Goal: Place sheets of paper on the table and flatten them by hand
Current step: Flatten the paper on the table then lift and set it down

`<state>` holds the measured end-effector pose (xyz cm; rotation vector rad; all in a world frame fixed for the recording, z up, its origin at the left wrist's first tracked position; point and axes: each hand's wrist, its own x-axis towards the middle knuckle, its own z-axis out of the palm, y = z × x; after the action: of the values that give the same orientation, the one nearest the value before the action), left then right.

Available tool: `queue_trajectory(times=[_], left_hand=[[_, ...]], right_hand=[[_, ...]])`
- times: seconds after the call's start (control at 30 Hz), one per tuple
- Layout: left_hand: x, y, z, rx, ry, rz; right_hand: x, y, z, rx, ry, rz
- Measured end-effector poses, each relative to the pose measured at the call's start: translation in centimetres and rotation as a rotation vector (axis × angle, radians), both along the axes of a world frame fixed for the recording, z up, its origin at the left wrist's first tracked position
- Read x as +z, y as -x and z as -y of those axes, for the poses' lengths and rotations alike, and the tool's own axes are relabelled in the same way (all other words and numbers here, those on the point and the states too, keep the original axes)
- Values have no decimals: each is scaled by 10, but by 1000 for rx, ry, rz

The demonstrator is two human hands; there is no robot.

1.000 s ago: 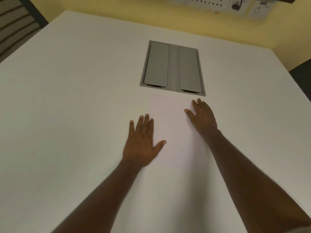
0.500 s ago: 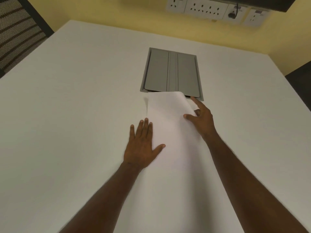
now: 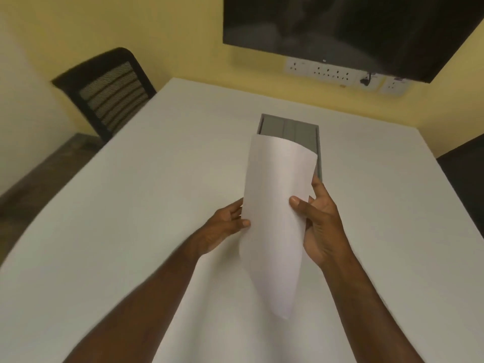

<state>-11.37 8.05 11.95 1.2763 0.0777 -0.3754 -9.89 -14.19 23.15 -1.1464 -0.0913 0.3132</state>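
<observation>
A white sheet of paper (image 3: 277,205) is held up above the white table (image 3: 131,231), curved lengthwise with its lower corner hanging toward me. My left hand (image 3: 222,229) pinches its left edge, thumb on the front. My right hand (image 3: 319,221) grips the right edge, thumb on the front and fingers behind the sheet. The paper is off the table and hides part of the surface beneath it.
A grey cable hatch (image 3: 293,132) is set into the table beyond the paper. A black mesh chair (image 3: 104,93) stands at the far left corner. A dark wall screen (image 3: 353,30) and a row of sockets (image 3: 335,72) are on the yellow wall.
The sheet lay flat under both palms, then my right hand peeled up its far end. Now both hands hold it lifted off the table. My view has tilted upward.
</observation>
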Motion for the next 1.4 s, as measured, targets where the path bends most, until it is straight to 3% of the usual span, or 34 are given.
queue_trajectory(times=[0.13,0.27,0.53,0.63,0.77,0.9,1.07,1.13,1.17,1.23,1.3,1.4], left_hand=[[55,76,-14,11,-50,-7],[87,153,-61,34,-266,-65],[105,250,-198,32,-780,-154],[85,252,-231,54,-1031,-108],[21,262,-245,229,-1447,67],[-63,300,-227,196,-1610,139],[-125,328,-222,114,-1679,47],[-137,334,-225,128,-1682,50],[-142,335,-227,143,-1681,63],[-147,335,-228,172,-1679,82],[-150,336,-227,185,-1677,88],[-153,335,-227,190,-1674,89]], right_hand=[[47,60,-15,88,-51,3],[65,103,-11,157,21,33],[2,171,-63,200,486,-170],[-46,197,-108,143,520,-287],[-105,214,-161,56,490,-496],[-156,215,-188,25,527,-623],[-192,208,-190,20,712,-603],[-197,206,-184,-3,864,-477],[-199,205,-181,-27,1030,-311],[-202,207,-175,-22,1392,178],[-207,213,-175,120,1556,559],[-223,218,-183,434,1666,675]])
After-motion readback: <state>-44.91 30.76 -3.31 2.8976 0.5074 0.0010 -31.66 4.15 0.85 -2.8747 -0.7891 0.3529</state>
